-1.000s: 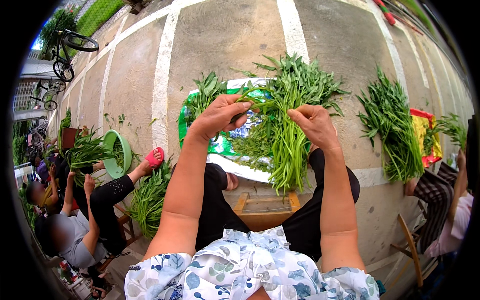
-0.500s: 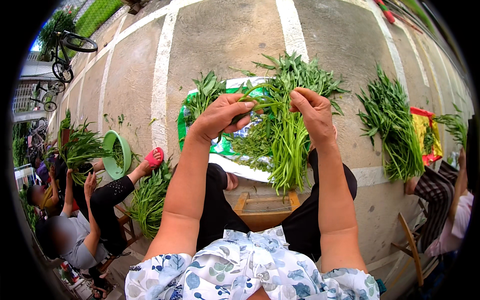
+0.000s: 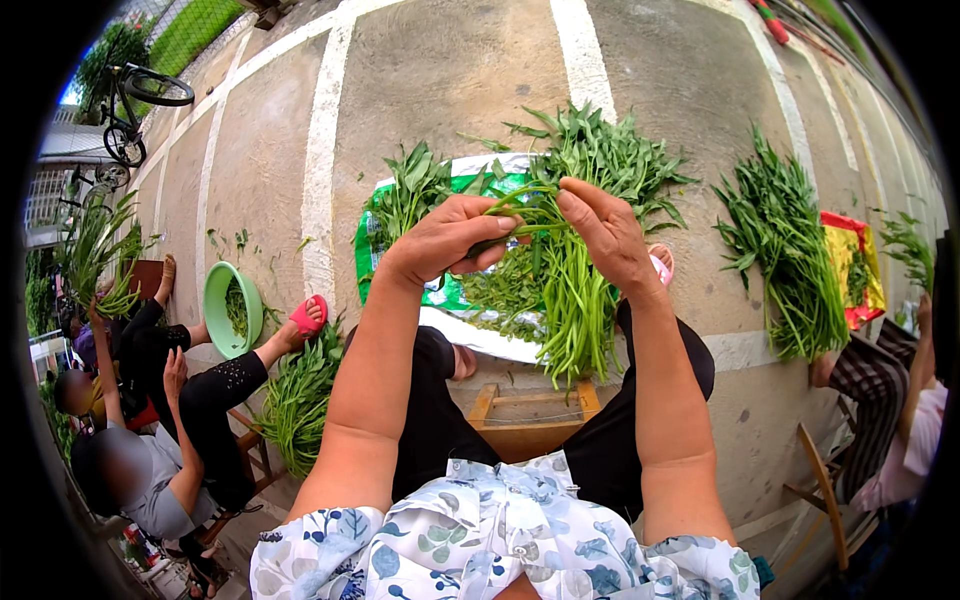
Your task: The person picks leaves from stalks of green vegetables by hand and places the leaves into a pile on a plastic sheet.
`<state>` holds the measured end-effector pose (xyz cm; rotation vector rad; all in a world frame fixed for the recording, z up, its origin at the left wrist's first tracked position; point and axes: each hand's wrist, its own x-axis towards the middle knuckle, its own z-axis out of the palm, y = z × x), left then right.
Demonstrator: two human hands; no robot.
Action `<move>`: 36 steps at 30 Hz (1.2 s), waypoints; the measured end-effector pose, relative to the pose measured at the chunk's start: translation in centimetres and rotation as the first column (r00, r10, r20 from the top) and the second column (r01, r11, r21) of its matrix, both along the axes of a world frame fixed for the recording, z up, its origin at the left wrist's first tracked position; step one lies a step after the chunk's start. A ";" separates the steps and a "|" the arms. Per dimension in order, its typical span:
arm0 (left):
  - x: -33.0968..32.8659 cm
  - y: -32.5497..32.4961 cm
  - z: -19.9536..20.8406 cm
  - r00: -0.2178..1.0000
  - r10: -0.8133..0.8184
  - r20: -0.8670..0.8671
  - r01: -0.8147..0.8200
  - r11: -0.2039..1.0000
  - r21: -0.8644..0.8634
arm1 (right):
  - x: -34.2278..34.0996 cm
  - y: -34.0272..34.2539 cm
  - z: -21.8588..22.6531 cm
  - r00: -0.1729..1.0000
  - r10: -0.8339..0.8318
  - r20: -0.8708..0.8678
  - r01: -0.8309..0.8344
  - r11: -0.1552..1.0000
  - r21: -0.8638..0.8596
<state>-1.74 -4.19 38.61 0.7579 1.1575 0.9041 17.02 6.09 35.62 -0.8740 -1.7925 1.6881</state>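
Observation:
My left hand (image 3: 447, 240) is closed around a few thin green stems of water spinach (image 3: 530, 212), held above the pile. My right hand (image 3: 608, 235) pinches at the far ends of these stems between thumb and fingers. Below my hands lies a big heap of water spinach (image 3: 580, 315), its pale stems toward me and its leaves away from me. Beside it, short picked leaves (image 3: 503, 290) are spread on a green and white plastic sack (image 3: 368, 270). A smaller leafy bunch (image 3: 413, 187) rests at the sack's far left corner.
A low wooden stool (image 3: 530, 437) stands between my knees. To the left are a pale green basin (image 3: 213, 300), more greens (image 3: 300, 405) and a seated person holding a bunch. At right lie another heap (image 3: 785, 255), a red and yellow sack (image 3: 868, 295) and another seated person.
My right hand has moved left and closer to my left hand, onto the stem ends. At the left, a person's bunch of greens has been lifted away from the basin.

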 end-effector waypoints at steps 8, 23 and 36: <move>0.1 0.2 -0.2 1.000 -0.017 -0.018 0.017 1.000 -0.019 | -0.3 -0.3 -0.2 0.995 -0.067 0.067 0.035 0.915 0.401; -1.0 1.2 -3.8 0.671 0.595 0.442 -0.581 0.793 -0.186 | 0.7 -1.2 -2.7 0.901 0.156 0.405 -0.328 0.857 0.398; 1.3 1.8 -4.3 0.744 0.561 0.363 -0.565 0.818 -0.104 | -4.0 -4.1 -1.8 0.963 0.230 0.138 -0.233 0.972 0.003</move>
